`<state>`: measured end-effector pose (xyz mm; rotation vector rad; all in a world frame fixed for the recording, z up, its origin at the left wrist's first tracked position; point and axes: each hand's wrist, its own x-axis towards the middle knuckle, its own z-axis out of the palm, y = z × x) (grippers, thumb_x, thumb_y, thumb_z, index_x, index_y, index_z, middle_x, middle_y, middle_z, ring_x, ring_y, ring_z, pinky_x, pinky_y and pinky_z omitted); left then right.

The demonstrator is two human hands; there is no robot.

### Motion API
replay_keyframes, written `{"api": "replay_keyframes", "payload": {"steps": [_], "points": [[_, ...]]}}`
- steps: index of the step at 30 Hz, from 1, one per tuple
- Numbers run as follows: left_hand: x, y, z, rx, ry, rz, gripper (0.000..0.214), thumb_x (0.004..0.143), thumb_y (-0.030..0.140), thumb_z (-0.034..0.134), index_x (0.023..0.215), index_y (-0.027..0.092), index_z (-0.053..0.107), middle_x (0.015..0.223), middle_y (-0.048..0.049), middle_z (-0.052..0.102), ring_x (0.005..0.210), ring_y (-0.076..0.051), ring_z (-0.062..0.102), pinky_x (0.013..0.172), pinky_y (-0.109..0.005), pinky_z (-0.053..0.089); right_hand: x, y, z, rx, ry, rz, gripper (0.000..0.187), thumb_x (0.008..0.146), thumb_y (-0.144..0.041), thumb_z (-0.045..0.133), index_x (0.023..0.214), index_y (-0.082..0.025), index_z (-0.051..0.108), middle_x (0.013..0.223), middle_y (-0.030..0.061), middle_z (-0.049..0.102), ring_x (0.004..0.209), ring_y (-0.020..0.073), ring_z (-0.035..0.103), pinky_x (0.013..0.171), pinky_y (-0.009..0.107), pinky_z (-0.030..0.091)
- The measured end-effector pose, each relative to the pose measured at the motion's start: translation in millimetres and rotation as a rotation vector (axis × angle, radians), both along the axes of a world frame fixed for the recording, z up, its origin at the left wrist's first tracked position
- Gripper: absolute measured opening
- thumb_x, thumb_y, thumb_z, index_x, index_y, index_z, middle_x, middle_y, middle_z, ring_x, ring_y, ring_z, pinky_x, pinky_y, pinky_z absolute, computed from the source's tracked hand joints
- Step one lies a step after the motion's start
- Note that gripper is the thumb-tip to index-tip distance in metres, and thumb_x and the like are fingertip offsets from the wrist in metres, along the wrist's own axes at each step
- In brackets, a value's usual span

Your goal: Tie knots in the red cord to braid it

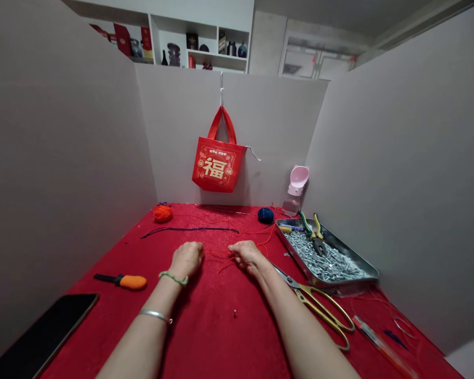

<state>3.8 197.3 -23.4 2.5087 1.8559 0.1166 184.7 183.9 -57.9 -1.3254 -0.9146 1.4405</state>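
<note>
Thin red cord (217,252) runs between my two hands over the red cloth. My left hand (187,259) is closed on one part of it, with the fingers curled out of sight. My right hand (245,256) pinches the cord between thumb and fingertips, and loose strands trail below and behind it. Beyond the hands lies a dark braided cord (193,229), stretched sideways. Gold-handled scissors (314,302) rest beside my right forearm, their blades partly hidden by it.
A metal tray (373,273) of screws with pliers (318,239) stands right. Orange yarn (163,213) and a navy ball (266,215) sit at the back. Left are an orange-handled tool (132,282) and phone (43,337). A red bag (217,166) hangs on the back partition.
</note>
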Motion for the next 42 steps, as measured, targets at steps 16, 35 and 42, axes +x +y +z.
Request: {"api": "replay_keyframes", "payload": {"steps": [16, 35, 42], "points": [[60, 29, -34.4, -0.531, -1.062, -0.095, 0.045, 0.063, -0.001, 0.051, 0.107, 0.009, 0.043, 0.068, -0.0018, 0.060, 0.051, -0.008, 0.053, 0.052, -0.019, 0.043, 6, 4, -5.4, 0.023, -0.044, 0.067, 0.018, 0.065, -0.022, 0.053, 0.057, -0.016, 0.038, 0.033, -0.0075, 0.031, 0.027, 0.0033, 0.020, 0.032, 0.019, 0.009], [61, 21, -22.9, -0.675, -1.139, 0.105, 0.020, 0.053, 0.010, 0.037, 0.057, 0.007, 0.057, 0.042, 0.0005, 0.043, 0.033, -0.003, 0.027, 0.035, -0.018, 0.017, 7, -3, 3.2, 0.099, -0.343, 0.103, 0.011, 0.063, -0.015, 0.052, 0.056, -0.013, 0.044, 0.034, -0.0074, 0.033, 0.032, 0.0018, 0.023, 0.038, 0.017, 0.015], [67, 13, -18.0, -0.699, -1.237, 0.242, 0.010, 0.056, 0.019, 0.049, 0.049, 0.012, 0.047, 0.036, 0.0058, 0.031, 0.032, -0.003, 0.021, 0.036, -0.019, 0.008, 8, -1, 0.2, 0.131, -0.371, 0.144, 0.011, 0.061, -0.013, 0.053, 0.054, -0.012, 0.044, 0.039, -0.0060, 0.036, 0.034, 0.0021, 0.025, 0.039, 0.017, 0.017]]}}
